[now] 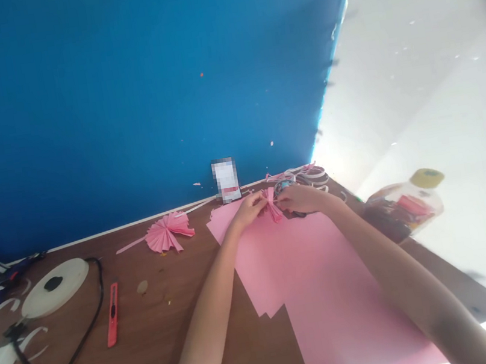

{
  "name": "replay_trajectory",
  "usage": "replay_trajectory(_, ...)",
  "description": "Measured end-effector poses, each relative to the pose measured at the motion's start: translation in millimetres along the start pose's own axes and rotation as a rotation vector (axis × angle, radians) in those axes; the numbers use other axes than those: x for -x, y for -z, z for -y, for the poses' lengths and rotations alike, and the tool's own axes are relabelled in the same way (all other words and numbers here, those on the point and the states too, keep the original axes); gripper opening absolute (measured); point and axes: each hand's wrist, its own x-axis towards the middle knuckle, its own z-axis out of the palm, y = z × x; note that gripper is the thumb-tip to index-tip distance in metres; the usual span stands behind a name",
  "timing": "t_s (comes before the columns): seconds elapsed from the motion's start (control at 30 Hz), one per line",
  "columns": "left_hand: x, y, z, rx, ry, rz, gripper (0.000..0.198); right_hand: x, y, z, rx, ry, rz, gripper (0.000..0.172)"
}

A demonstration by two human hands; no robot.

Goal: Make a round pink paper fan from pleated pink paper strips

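Observation:
Both my hands meet far out over the wooden table [167,315], near the blue wall. My left hand [249,208] and my right hand [298,198] each pinch one side of a small pleated pink paper piece [273,206] held between them. Under my forearms lie large sheets of pink paper [323,291], overlapping one another. A finished pink paper fan [167,232] with a thin tail lies on the table to the left of my hands.
Rolls of tape [310,175] sit just behind my hands. A red utility knife [112,314], a white round disc [55,287] and a black cable [73,347] lie at the left. A clear jar with a yellow lid [404,206] lies at the right edge.

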Motion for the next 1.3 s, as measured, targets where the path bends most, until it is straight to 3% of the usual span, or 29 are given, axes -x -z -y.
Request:
replay_trajectory(0.23, 4.3, 3.9, 6.8, -0.033, 0.041, -0.037, 0.027, -3.0, -6.8, -4.0, -0.079, -0.097, 0.264, 0.021)
replay_trajectory(0.43, 0.1, 8.4, 22.8, -0.054, 0.073, -0.092, 0.024, -3.3, -6.0, -2.3, -0.017, -0.132, 0.294, 0.015)
replay_trajectory(0.63, -7.0, 11.4, 35.2, 0.020, 0.113, -0.283, 0.020, -4.8, -7.6, -10.2, -0.099, -0.186, 0.293, 0.012)
replay_trajectory(0.8, -5.2, 5.9, 25.6, 0.365, 0.042, -0.331, 0.025, -4.1, -7.1, -10.6, -0.148, -0.195, 0.257, 0.014)
replay_trajectory(1.0, -5.8, 3.6, 21.3, 0.748, 0.155, -0.446, 0.025, -0.1, -4.6, -10.8, -0.236, -0.131, 0.210, 0.017)
replay_trajectory(1.2, -7.8, 16.3, 30.9, 0.934, 0.193, -0.604, 0.019, -0.4, -1.9, 0.1, -0.326, 0.051, -0.053, 0.025)
replay_trajectory(1.3, -7.1, 20.9, 32.1, 1.005, 0.200, -0.616, 0.017, -3.9, -2.8, 11.5, -0.422, 0.208, -0.164, 0.023)
